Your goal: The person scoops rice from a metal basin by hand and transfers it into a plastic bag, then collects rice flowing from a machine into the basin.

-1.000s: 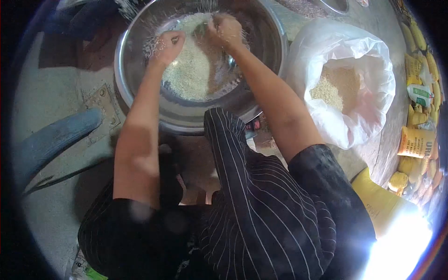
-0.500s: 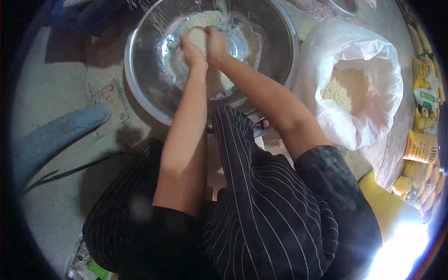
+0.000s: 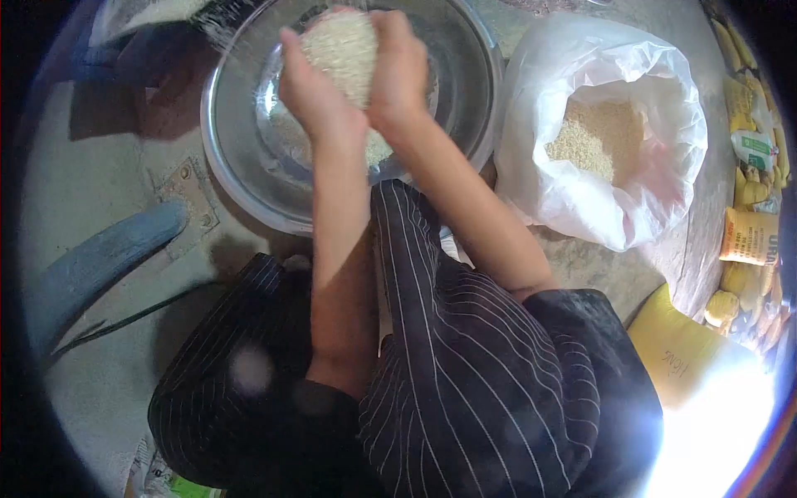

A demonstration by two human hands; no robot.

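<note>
My left hand [image 3: 320, 104] and my right hand [image 3: 400, 75] are cupped side by side around a heap of pale rice [image 3: 342, 54]. They are raised over a wide steel basin [image 3: 217, 124] at the top of the view. The grains between the palms look slightly blurred. More rice lies in the bottom of the basin, partly hidden by my hands and forearms. To the right of the basin stands an open white plastic bag [image 3: 531, 108] with rice grains [image 3: 598, 141] inside.
A thick blue-grey curved bar [image 3: 108, 257] ends at a metal plate [image 3: 189, 195] on the floor at left. Yellow packages [image 3: 751, 236] line the right edge, near a yellow sack [image 3: 668, 344]. Dark striped cloth [image 3: 481, 373] covers my legs.
My cupped hands have come up and look larger, with the rice still in them. The basin and bag have shifted slightly left in view. Falling grain streaks now show only at upper left.
</note>
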